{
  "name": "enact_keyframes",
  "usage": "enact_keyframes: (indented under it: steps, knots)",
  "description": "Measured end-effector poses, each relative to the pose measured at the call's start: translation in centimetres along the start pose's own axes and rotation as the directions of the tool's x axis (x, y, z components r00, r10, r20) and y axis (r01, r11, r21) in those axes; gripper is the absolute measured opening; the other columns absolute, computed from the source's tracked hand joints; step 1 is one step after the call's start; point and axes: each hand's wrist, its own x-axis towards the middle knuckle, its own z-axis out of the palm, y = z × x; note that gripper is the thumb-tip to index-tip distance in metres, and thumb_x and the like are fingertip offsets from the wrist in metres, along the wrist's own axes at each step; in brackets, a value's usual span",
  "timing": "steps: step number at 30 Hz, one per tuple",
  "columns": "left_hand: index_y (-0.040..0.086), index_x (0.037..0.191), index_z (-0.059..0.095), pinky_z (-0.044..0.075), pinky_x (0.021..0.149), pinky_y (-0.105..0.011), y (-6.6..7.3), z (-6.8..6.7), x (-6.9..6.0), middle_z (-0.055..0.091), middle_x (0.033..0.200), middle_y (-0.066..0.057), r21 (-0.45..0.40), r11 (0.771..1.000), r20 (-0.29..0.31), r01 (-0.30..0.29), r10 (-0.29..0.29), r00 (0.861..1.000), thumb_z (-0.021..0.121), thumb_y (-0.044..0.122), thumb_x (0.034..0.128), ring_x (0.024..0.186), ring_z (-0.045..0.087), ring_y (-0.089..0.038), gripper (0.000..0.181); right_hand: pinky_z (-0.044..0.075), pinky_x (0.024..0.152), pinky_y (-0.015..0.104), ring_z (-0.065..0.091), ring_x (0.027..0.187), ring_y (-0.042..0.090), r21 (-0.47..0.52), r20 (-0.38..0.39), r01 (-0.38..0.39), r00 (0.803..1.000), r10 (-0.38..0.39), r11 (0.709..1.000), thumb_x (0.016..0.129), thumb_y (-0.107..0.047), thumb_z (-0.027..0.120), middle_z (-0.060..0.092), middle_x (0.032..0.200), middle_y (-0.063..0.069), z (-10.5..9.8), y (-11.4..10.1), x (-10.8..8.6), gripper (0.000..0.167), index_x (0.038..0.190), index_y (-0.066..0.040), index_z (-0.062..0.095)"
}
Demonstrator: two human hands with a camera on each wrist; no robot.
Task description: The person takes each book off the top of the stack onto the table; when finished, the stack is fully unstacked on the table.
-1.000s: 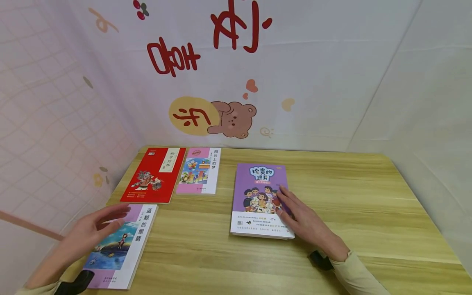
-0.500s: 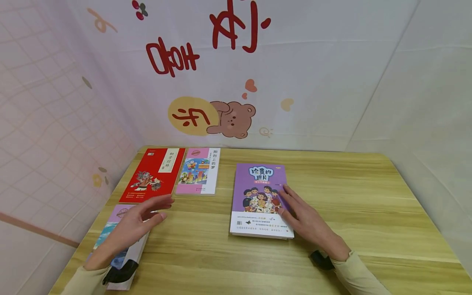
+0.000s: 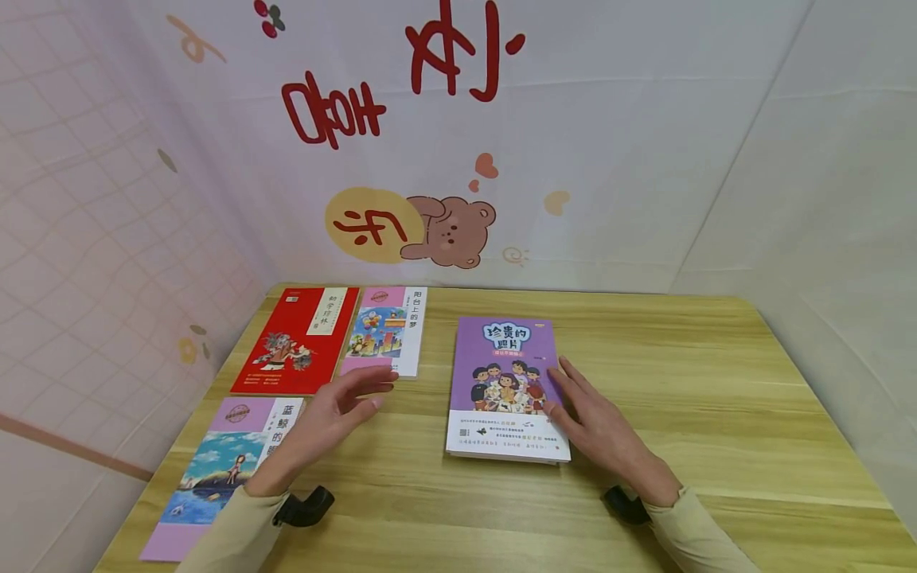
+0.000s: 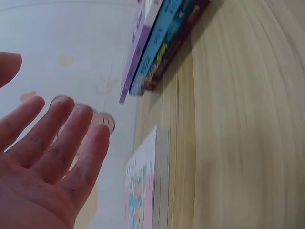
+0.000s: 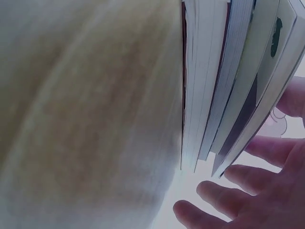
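A purple-and-white book (image 3: 505,382) lies on top of a stack of several books; their page edges (image 5: 209,86) show in the right wrist view. My right hand (image 3: 605,430) is at the stack's right side, fingers extended, the fingertips and thumb at the top book's right edge. My left hand (image 3: 333,418) is in the air left of the stack, holding nothing, its fingers loosely extended and spread in the left wrist view. Below its wrist lies a book with a blue seaside cover (image 3: 215,477), partly hidden by the forearm.
At the table's back left lie a red book (image 3: 301,342) and a smaller pink-and-white book (image 3: 383,330). The wooden table (image 3: 688,382) meets a printed cloth wall (image 3: 609,159) at the back. Cloth also hangs along both sides.
My left hand has moved right, from above the blue seaside book toward the stack. My right hand has stayed at the stack's right edge, shifting only slightly.
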Motion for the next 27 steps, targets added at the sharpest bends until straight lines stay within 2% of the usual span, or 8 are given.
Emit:
enact_keyframes:
  steps: [3, 6, 12, 15, 23, 27]
  knots:
    - [0.008, 0.147, 0.053, 0.049, 0.103, -0.024, 0.2, 1.0, 0.9, 0.061, 0.142, -0.014, -0.049, 0.999, 0.002, -0.017, 0.018, 1.000, 0.066, 0.018, 0.1017, 0.128, 0.061, -0.034, 0.048, 0.041, 0.110, 0.062, 0.037, 0.147, 0.044, 0.001, 0.000, -0.002, 1.000, 0.002, 1.000, 0.106, -0.037, 0.057, 0.026, 0.167, 0.021, 0.0, 0.1, 0.0, 0.066, 0.159, -0.002, 0.038]
    - [0.006, 0.148, 0.052, 0.049, 0.103, -0.024, 0.1, 2.1, 1.7, 0.061, 0.143, -0.016, -0.084, 0.996, 0.003, -0.010, 0.010, 1.000, 0.065, 0.018, 0.1024, 0.129, 0.060, -0.036, 0.049, 0.041, 0.110, 0.062, 0.037, 0.147, 0.044, 0.000, 0.001, -0.001, 1.000, 0.001, 1.000, 0.107, -0.037, 0.057, 0.027, 0.167, 0.022, 0.0, 0.1, 0.0, 0.066, 0.159, -0.002, 0.038]
    - [0.010, 0.151, 0.048, 0.050, 0.106, -0.036, 0.1, 4.2, 3.0, 0.056, 0.148, -0.014, -0.129, 0.985, 0.005, 0.112, -0.112, 0.994, 0.065, 0.023, 0.1023, 0.132, 0.058, -0.032, 0.054, 0.040, 0.111, 0.062, 0.036, 0.148, 0.043, 0.002, 0.013, 0.001, 1.000, -0.001, 1.000, 0.107, -0.037, 0.056, 0.026, 0.168, 0.020, -0.1, 0.0, 0.0, 0.067, 0.159, -0.001, 0.036]
    - [0.010, 0.154, 0.044, 0.049, 0.108, -0.043, -0.1, 5.2, 3.5, 0.051, 0.152, -0.017, -0.156, 0.975, 0.029, 0.156, -0.154, 0.988, 0.065, 0.024, 0.1025, 0.134, 0.056, -0.032, 0.057, 0.040, 0.112, 0.061, 0.036, 0.147, 0.042, -0.002, 0.017, 0.004, 1.000, -0.004, 1.000, 0.107, -0.037, 0.056, 0.025, 0.168, 0.018, -0.1, -0.1, 0.1, 0.067, 0.160, -0.001, 0.036]
    - [0.002, 0.158, 0.035, 0.048, 0.109, -0.048, -0.2, 7.6, 4.7, 0.044, 0.157, -0.022, -0.175, 0.965, 0.091, 0.197, -0.184, 0.979, 0.065, 0.021, 0.1034, 0.139, 0.051, -0.038, 0.065, 0.040, 0.112, 0.061, 0.037, 0.147, 0.043, 0.000, 0.011, 0.001, 1.000, -0.001, 1.000, 0.106, -0.036, 0.057, 0.027, 0.168, 0.019, 0.0, -0.2, 0.1, 0.067, 0.160, -0.002, 0.036]
    - [-0.003, 0.158, 0.032, 0.046, 0.110, -0.048, -0.5, 8.6, 5.2, 0.045, 0.155, -0.026, -0.187, 0.965, 0.111, 0.183, -0.165, 0.980, 0.064, 0.017, 0.1035, 0.139, 0.050, -0.041, 0.066, 0.040, 0.112, 0.062, 0.036, 0.148, 0.043, -0.004, 0.013, -0.004, 1.000, 0.004, 1.000, 0.106, -0.034, 0.058, 0.026, 0.168, 0.020, 0.0, -0.2, 0.1, 0.066, 0.160, -0.002, 0.036]
